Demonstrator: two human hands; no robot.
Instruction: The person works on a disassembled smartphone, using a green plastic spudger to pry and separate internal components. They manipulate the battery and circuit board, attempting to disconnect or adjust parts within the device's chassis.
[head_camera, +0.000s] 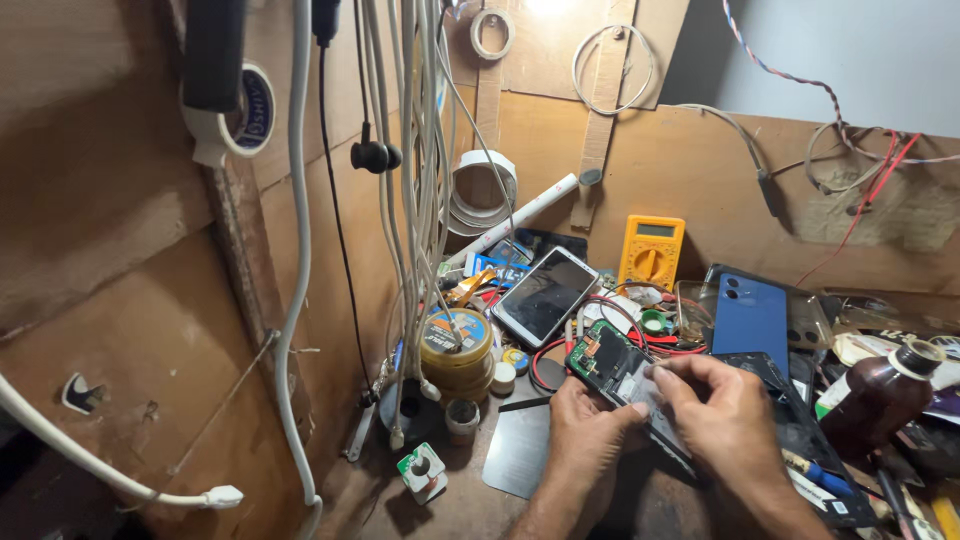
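Note:
My left hand (583, 425) grips the near left edge of an opened phone (612, 367) whose green circuit board shows. My right hand (725, 412) rests on the phone's right side, its fingertips pinching at the bare inside near the middle. The phone lies tilted over a dark metal plate (520, 452) on the cluttered wooden bench. A blue phone back cover (750, 318) lies just behind my right hand. A white-framed phone (545, 295) with a dark screen sits behind the opened one.
A yellow multimeter (651, 251) leans on the back wall. Round solder-paste tins (455, 345) stand at the left, a brown bottle (880, 398) at the right. Several cables (415, 180) hang down the left wall, with tape rolls (482, 190) and red wires (560, 350) about.

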